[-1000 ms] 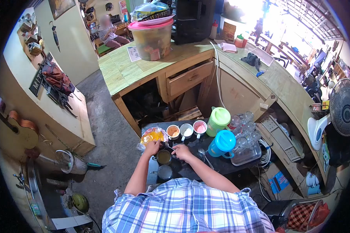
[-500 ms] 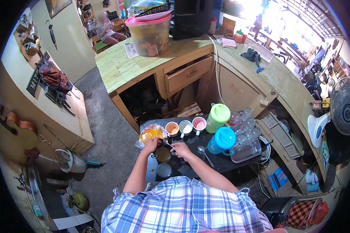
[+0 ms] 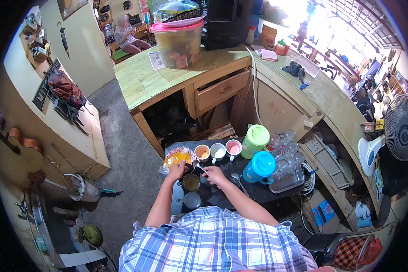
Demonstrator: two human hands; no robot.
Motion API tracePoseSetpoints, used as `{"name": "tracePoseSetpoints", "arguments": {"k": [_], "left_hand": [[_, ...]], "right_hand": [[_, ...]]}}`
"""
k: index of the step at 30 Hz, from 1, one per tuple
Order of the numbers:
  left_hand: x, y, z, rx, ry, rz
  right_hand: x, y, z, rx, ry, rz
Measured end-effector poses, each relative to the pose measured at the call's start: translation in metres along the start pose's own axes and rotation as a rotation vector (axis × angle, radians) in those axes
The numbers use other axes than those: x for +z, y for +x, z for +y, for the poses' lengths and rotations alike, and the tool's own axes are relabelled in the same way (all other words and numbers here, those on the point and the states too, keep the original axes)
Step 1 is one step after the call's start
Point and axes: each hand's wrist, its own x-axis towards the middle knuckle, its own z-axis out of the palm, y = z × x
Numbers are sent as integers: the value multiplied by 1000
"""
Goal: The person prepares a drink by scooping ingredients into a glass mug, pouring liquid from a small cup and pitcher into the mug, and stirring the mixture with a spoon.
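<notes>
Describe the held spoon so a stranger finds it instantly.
In front of the wooden counter stands a dark table. On its left part, find the mug with orange contents, leftmost of three in a row. Nearer the camera, the spoon is the thin, silvery thing gripped by the right hand, while that mug stands on the table.

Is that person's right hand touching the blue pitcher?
Apart. The head view shows a gap, with dark tabletop between the right hand and the blue pitcher.

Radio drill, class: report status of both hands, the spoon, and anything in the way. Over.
Right hand gripping spoon, bowl end pointing forward-left. Left hand by yellow packet, grip unclear. Three cups close beyond; nothing visibly blocking spoon.
</notes>
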Motion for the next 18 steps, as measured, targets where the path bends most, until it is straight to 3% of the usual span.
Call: {"name": "tracePoseSetpoints", "arguments": {"k": [7,18], "left_hand": [[3,7,-3,-2,16,48],[-3,-8,15,-128,-129,46]], "right_hand": [[5,-1,3,-13,-179,35],[6,9,7,67,-38,-19]]}}
